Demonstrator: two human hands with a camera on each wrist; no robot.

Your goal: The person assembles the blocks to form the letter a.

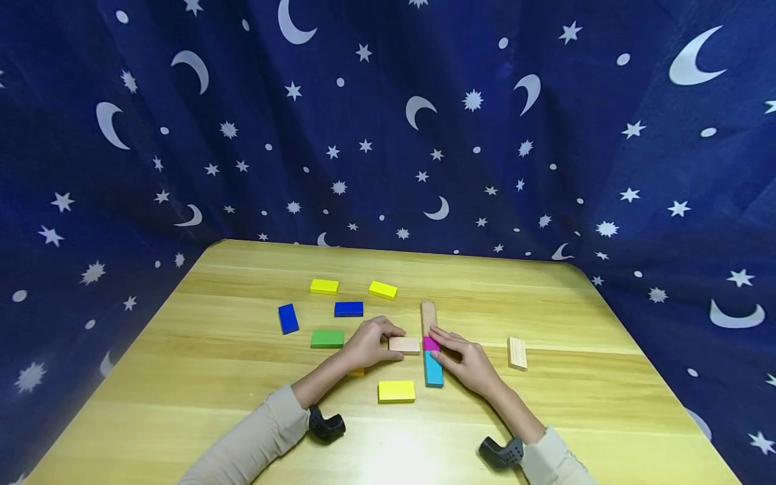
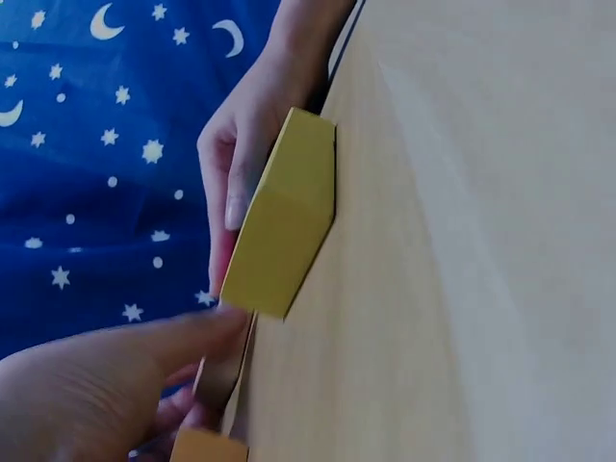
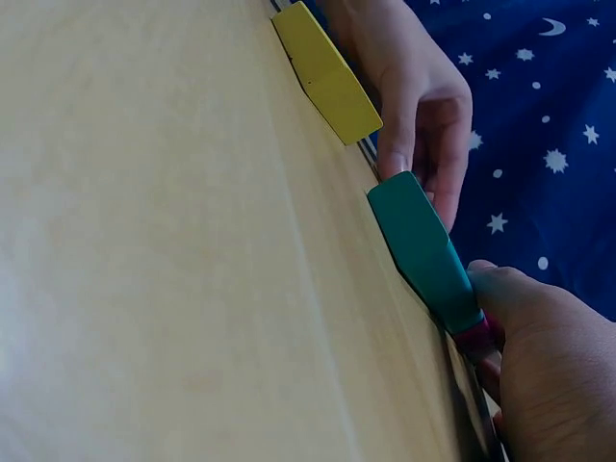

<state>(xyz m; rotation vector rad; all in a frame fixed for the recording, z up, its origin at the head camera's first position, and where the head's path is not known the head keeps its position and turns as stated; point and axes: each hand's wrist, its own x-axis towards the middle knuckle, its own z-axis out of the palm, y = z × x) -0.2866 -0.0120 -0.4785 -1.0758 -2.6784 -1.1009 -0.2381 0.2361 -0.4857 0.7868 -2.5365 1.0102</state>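
Note:
My left hand [image 1: 368,343] holds a pale wooden block [image 1: 404,346] flat on the table, thumb along its near side and fingers along its far side. Just to the right stands a row of touching blocks: a pinkish wooden block [image 1: 428,316] farthest off, a magenta block [image 1: 431,343] in the middle, and a blue block [image 1: 433,369] nearest me. Around the magenta block my right hand [image 1: 468,364] has its thumb and fingertips. The held wooden block's right end is close to the row. In the right wrist view the blue block [image 3: 423,250] looks teal.
Yellow blocks [image 1: 324,287] [image 1: 383,290] lie at the back, with blue ones [image 1: 288,318] [image 1: 348,309] and a green one [image 1: 327,339] to the left. A yellow block [image 1: 397,392] is in front; an orange one [image 1: 356,372] is partly under my left wrist. A pale wooden block [image 1: 517,353] lies right.

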